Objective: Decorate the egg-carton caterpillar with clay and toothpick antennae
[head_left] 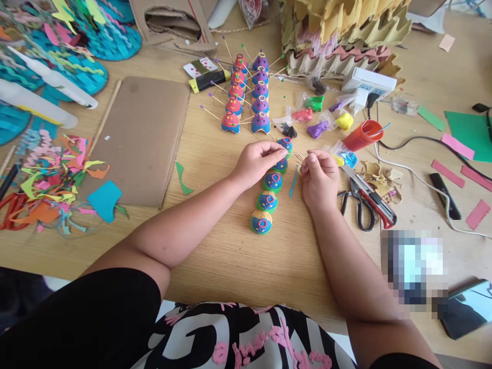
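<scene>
A row of small domed clay figures (267, 201), blue and green with red rings on top, runs toward me across the table. My left hand (258, 163) reaches over the far end of this row. Its thumb and fingers are pinched beside the farthest figure (285, 144); what they grip, if anything, is too small to make out. To the right of the row, my right hand (320, 178) is closed, with thin toothpicks (299, 159) sticking out at its curled fingers. Between the hands lies a blue modelling tool (294, 181).
Red figures (230, 122) and purple figures (260, 121) with ball-tipped sticks stand behind. Clay packets, an orange cup (362, 135), scissors (359, 205) and a box cutter (372, 200) lie right. Cardboard (138, 138) and paper scraps (49, 189) lie left; egg trays (342, 31) are stacked at the back.
</scene>
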Demonstrator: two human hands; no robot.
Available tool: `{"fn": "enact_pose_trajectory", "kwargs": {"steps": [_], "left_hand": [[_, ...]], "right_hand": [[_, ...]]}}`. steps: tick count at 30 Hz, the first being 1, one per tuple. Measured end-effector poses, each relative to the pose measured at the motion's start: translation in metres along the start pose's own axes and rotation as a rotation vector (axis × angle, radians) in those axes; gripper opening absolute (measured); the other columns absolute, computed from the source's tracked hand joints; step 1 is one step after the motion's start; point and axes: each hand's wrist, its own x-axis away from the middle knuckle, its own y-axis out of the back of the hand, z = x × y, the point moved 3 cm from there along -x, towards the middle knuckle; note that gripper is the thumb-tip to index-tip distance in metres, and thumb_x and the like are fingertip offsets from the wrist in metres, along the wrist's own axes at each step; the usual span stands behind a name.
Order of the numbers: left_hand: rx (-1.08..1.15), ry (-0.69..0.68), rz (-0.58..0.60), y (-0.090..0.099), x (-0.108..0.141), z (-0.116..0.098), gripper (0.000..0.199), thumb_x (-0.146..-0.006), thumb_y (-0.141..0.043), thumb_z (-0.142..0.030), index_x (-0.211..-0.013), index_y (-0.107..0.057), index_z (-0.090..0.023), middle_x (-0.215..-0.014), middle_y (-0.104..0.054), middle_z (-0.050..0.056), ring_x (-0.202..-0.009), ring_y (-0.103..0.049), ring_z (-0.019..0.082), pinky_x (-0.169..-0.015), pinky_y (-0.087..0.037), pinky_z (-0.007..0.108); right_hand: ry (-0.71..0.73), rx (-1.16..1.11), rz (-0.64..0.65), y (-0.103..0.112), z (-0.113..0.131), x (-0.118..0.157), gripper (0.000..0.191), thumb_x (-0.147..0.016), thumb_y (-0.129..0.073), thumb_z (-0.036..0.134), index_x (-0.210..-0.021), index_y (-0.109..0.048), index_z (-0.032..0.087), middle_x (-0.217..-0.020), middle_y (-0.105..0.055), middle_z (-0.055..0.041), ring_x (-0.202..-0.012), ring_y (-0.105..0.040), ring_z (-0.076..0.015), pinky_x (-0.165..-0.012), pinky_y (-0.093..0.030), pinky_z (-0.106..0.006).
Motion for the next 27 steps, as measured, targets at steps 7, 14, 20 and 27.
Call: {"fn": "enact_pose_trajectory", "kwargs": {"steps": [7, 14, 20, 27], "left_hand": [[-0.020, -0.006, 0.016, -0.001, 0.001, -0.003, 0.039, -0.078, -0.086, -0.054, -0.090, -0.081, -0.017, -0.087, -0.080, 0.003, -0.081, -0.069, 0.013, -0.078, -0.054, 0.026], [-0.111, -0.038, 0.011, -0.002, 0.003, -0.007, 0.037, -0.080, -0.084, -0.053, -0.088, -0.080, -0.017, -0.084, -0.078, 0.002, -0.076, -0.065, 0.012, -0.073, -0.051, 0.026], [-0.123, -0.041, -0.002, -0.001, 0.002, -0.005, 0.036, -0.082, -0.084, -0.052, -0.088, -0.079, -0.017, -0.083, -0.078, 0.002, -0.075, -0.066, 0.012, -0.072, -0.052, 0.026], [-0.054, -0.039, -0.011, 0.001, 0.000, 0.000, 0.035, -0.081, -0.084, -0.052, -0.090, -0.079, -0.018, -0.084, -0.078, 0.002, -0.079, -0.068, 0.012, -0.075, -0.054, 0.026]], "right_hand": [[0.026, 0.044, -0.011, 0.001, 0.001, 0.001, 0.035, -0.074, -0.089, 0.053, -0.083, -0.070, 0.025, -0.066, -0.060, 0.0073, -0.059, -0.052, -0.0061, -0.057, -0.042, -0.021], [0.111, 0.221, -0.074, 0.001, 0.008, 0.008, 0.030, -0.085, -0.080, 0.050, -0.086, -0.068, 0.023, -0.069, -0.061, 0.0062, -0.060, -0.054, -0.0062, -0.061, -0.046, -0.022], [0.149, 0.250, -0.133, 0.000, 0.013, 0.009, 0.029, -0.090, -0.075, 0.049, -0.087, -0.063, 0.023, -0.070, -0.060, 0.0062, -0.061, -0.054, -0.0065, -0.061, -0.046, -0.022], [0.094, 0.112, -0.178, 0.004, 0.009, 0.001, 0.035, -0.089, -0.072, 0.054, -0.088, -0.053, 0.025, -0.067, -0.057, 0.0083, -0.057, -0.050, -0.0068, -0.057, -0.041, -0.021]]}}
